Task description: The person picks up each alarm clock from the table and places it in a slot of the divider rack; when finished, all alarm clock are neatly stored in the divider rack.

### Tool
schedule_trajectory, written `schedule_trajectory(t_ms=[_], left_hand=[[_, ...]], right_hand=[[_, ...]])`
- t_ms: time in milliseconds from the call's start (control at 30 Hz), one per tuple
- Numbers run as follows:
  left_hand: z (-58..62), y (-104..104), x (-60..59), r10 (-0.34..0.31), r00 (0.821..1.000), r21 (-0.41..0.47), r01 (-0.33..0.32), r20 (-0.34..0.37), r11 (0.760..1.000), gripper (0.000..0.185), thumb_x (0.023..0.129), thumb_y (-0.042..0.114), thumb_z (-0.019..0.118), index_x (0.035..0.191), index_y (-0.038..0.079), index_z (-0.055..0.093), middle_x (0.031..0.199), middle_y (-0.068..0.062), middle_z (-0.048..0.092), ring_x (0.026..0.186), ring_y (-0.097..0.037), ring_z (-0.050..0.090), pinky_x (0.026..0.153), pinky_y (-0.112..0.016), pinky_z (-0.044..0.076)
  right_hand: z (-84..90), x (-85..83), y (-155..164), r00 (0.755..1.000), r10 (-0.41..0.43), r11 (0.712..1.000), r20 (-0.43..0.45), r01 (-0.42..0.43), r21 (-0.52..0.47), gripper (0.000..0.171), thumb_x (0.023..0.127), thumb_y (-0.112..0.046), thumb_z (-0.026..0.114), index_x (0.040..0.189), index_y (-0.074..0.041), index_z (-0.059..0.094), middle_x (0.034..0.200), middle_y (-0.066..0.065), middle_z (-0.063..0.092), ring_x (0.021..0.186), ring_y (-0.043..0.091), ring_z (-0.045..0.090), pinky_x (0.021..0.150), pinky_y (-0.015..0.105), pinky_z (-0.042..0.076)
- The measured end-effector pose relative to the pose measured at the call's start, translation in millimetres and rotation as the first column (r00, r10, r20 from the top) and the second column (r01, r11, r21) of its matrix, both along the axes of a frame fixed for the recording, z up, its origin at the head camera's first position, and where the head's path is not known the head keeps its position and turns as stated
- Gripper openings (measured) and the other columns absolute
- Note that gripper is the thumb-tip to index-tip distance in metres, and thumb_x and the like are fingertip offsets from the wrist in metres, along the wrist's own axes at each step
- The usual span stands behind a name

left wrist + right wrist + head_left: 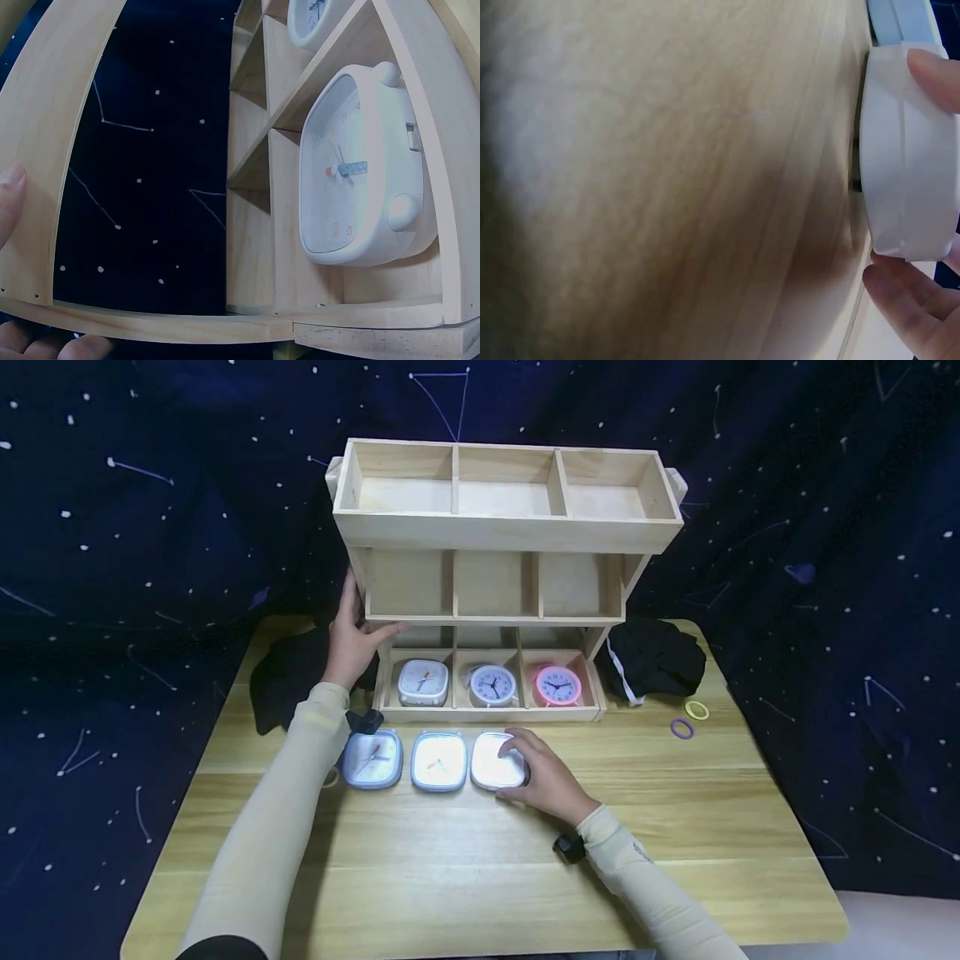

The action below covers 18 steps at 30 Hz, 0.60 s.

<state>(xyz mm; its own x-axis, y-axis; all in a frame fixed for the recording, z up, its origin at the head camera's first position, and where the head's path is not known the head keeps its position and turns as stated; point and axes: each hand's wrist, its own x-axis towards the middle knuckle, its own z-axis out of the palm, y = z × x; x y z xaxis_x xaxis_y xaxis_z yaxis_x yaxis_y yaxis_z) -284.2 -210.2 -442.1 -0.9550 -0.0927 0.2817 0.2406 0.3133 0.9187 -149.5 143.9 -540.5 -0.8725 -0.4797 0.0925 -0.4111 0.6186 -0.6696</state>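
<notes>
A three-tier wooden shelf (502, 531) stands at the back of the table. My left hand (358, 625) grips its left side panel (45, 150), thumb on the front. The bottom tier holds a white square clock (422, 682) (360, 165), a white round clock (492, 685) and a pink round clock (557, 685). In front of the shelf lie two blue-rimmed square clocks (372, 758) (438, 762) and a white square clock (491, 762) (907, 150). My right hand (528, 768) holds this white clock by its edges, fingers (934, 71) on one side and thumb on the other.
Black cloth lies left (288, 681) and right (656, 660) of the shelf. A yellow hair tie (697, 710) and a purple hair tie (682, 728) lie at the right on the wooden table (480, 877). A dark starry backdrop surrounds the table.
</notes>
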Motion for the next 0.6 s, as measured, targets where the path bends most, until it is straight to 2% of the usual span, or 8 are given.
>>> schedule_trajectory(t_ms=[167,267,500,600], left_hand=[[1.7,1.0,2.3,0.0,1.0,0.001,0.0,0.002,1.0,0.116,0.092,0.013,0.086,0.172,0.039,0.006,0.181,0.008,0.013,0.168,-0.021,0.018,0.132,-0.057,0.029],[0.5,0.9,1.4,0.002,1.0,-0.002,-0.002,-0.001,1.0,0.115,0.092,0.015,0.085,0.172,0.04,0.006,0.181,0.009,0.014,0.168,-0.021,0.018,0.132,-0.056,0.029],[25.1,10.9,18.5,-0.013,1.0,0.02,0.013,0.028,1.0,0.113,0.094,0.005,0.081,0.174,0.026,0.004,0.182,-0.003,0.01,0.168,-0.026,0.015,0.134,-0.055,0.025],[25.0,11.2,18.0,-0.012,0.999,0.022,0.011,0.032,1.0,0.114,0.093,0.004,0.081,0.174,0.027,0.003,0.182,-0.001,0.009,0.168,-0.025,0.015,0.134,-0.054,0.026]], right_hand=[[0.8,3.4,2.2,0.998,-0.058,0.998,0.021,0.058,-0.002,0.054,0.071,-0.022,0.1,0.111,-0.018,0.065,0.16,0.017,0.053,0.149,0.045,0.049,0.123,0.065,0.041],[0.6,4.6,4.6,0.995,-0.094,0.996,0.022,0.094,-0.006,0.054,0.069,-0.022,0.101,0.109,-0.02,0.065,0.158,0.018,0.055,0.147,0.045,0.051,0.121,0.065,0.043],[6.1,2.8,14.8,0.992,-0.117,0.993,-0.045,0.117,-0.004,0.052,0.068,-0.026,0.102,0.106,-0.019,0.067,0.152,0.02,0.06,0.139,0.045,0.058,0.113,0.064,0.051],[17.4,1.7,20.3,0.99,-0.121,0.993,-0.07,0.12,-0.017,0.051,0.068,-0.025,0.102,0.105,-0.017,0.067,0.151,0.021,0.061,0.138,0.045,0.06,0.11,0.064,0.053]])
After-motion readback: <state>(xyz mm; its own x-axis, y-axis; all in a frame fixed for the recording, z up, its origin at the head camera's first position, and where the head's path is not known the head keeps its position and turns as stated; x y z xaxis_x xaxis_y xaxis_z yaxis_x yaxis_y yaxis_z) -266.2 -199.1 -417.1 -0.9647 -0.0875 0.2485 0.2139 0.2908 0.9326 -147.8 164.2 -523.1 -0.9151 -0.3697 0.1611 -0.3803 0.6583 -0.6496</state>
